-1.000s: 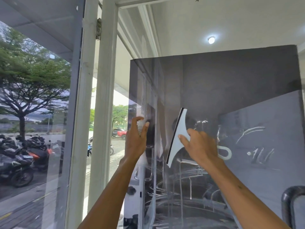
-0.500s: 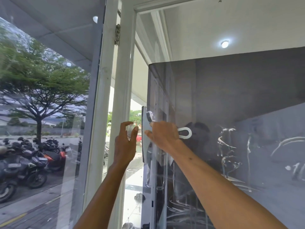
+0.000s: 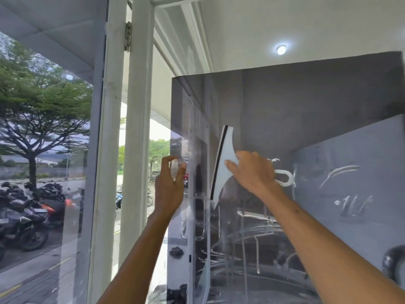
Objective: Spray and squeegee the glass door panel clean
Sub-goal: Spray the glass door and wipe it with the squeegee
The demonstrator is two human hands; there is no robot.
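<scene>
1. The right grip [image 3: 254, 172] is wrapping the handle of the white squeegee [image 3: 223, 170]. The fingers are curling over the neck and the index finger is lying along the white head. The handle's loop end is sticking out at 3 o'clock of the grip.
2. The squeegee is lying against the glass door panel [image 3: 328, 119], in the panel's left part, near the middle of the view. Its black rubber blade is running almost 12 to 6 o'clock along the head's 9 o'clock side, with the top leaning slightly toward 1 o'clock.
3. The left grip [image 3: 168, 189] is pinching the panel's free left edge, at 9 o'clock of the squeegee and apart from it. The thumb is resting on the near face and the fingers are curling round the edge.
4. White streaks [image 3: 339, 172] are showing on the glass at 3 o'clock of the right grip. More are running downward at 6 o'clock of the squeegee.
5. A dark door handle [image 3: 394, 264] is showing at 5 o'clock of the view, cut off by the frame edge.
6. Surroundings:
   - A white door frame [image 3: 135, 150] with a hinge [image 3: 128, 36] is standing at 11 o'clock.
   - A ceiling light [image 3: 281, 49] is glowing at 1 o'clock.
   - Outdoors, parked motorcycles [image 3: 26, 216] are standing at 8 o'clock and a tree [image 3: 32, 117] at 9 o'clock.
</scene>
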